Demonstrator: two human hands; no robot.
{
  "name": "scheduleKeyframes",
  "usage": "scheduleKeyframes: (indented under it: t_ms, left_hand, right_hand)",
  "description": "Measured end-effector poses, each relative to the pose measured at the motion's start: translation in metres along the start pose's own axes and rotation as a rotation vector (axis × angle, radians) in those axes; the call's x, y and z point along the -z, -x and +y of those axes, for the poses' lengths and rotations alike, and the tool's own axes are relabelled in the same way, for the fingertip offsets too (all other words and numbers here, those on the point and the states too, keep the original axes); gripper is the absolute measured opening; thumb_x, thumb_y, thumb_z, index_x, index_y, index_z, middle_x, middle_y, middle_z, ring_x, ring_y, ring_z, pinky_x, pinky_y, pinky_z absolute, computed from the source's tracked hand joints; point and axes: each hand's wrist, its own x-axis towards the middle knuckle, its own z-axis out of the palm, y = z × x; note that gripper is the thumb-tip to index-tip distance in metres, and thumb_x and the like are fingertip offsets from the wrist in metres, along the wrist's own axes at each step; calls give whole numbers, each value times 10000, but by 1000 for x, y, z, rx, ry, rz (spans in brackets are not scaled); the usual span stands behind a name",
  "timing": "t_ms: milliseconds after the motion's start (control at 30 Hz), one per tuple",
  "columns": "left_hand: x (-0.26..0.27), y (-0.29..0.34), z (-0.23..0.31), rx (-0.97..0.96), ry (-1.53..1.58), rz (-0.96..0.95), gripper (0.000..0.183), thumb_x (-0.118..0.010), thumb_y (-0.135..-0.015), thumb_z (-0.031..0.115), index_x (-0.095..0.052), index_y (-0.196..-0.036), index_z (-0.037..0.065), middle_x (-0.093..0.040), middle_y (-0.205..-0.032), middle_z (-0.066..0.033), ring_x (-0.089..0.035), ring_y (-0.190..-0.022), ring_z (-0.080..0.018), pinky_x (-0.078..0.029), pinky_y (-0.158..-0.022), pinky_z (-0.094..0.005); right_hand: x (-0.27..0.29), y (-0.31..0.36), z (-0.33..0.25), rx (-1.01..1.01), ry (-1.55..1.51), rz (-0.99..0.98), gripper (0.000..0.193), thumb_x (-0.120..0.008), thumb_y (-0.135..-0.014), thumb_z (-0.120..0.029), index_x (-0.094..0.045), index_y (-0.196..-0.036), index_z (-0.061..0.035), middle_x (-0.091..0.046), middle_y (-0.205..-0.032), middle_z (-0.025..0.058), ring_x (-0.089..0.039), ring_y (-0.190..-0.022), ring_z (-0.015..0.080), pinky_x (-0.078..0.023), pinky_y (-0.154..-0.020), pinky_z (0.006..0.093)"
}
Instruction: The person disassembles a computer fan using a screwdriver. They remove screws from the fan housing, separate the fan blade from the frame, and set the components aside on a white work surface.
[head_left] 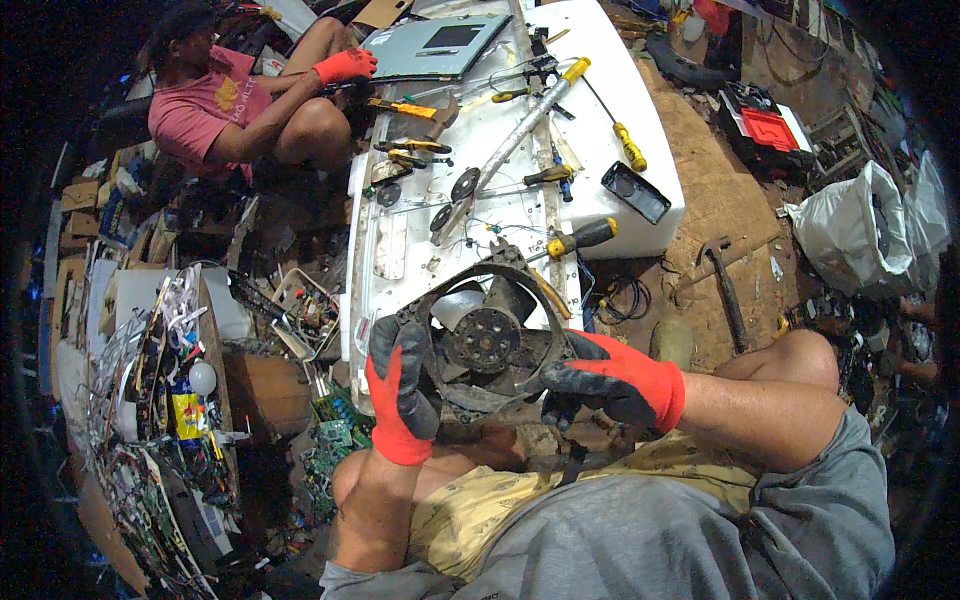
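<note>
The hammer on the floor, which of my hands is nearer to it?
Right. Your right hand grips the fan's right edge, below-left of the hammer. Your left hand holds the fan's far left side.

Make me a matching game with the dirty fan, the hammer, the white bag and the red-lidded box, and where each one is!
Things:
1. dirty fan
2. hammer
3. white bag
4. red-lidded box

Places:
A. lying on the brown floor, right of the white board
B. far right, bunched up on the floor
C. held between the left hand and the right hand, both in orange-and-black gloves
D. upper right, up past the hammer and the bag

Pairs: 1-C, 2-A, 3-B, 4-D
</note>
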Motion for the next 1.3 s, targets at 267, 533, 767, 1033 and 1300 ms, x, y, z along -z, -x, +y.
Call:
scheduleKeyframes:
  t_ms: [267,533,767,1033,1300]
  left_hand:
    - [6,8,-1,24,22,-33,350,-474,-1053,321,-585,-1226,38,-611,-1111,-55,-598,-1016,-172,-490,-921,-351]
    - [-15,-2,13,-81,-221,75,423,-621,-964,281,-553,-1292,23,-610,-1184,-88,-573,-1110,-217,-446,-1023,-382]
    - [-37,0,32,-699,-1129,-253,933,-904,-631,376,-487,-1373,-8,-524,-1330,-194,-491,-1219,-407,-396,-1033,-512]
    - [-51,5,28,-430,-1196,-194,852,-884,-640,377,-549,-1351,50,-536,-1260,-184,-491,-1176,-397,-409,-998,-497]
    - [-45,8,23,-312,-1012,-212,721,-878,-629,225,-592,-1260,24,-586,-1147,-168,-601,-1034,-352,-512,-876,-432]
  right_hand:
    - [-5,3,8,47,73,29,420,-569,-970,-193,-581,-1383,-115,-536,-1294,119,-604,-1078,260,-517,-897,360]
    - [-9,-2,-2,-82,-149,252,312,-642,-987,-255,-626,-1166,0,-659,-1026,31,-614,-931,112,-522,-824,309]
    - [-15,-6,2,-120,-208,419,296,-683,-949,-226,-615,-1153,-22,-691,-1001,44,-609,-904,117,-515,-799,308]
    - [-28,-7,1,-92,126,548,413,-745,-870,-263,-611,-1189,-37,-712,-1011,108,-653,-921,167,-528,-844,358]
    - [-28,-6,-8,-35,344,431,491,-780,-828,-259,-606,-1225,-29,-698,-1108,154,-680,-1040,249,-530,-911,369]
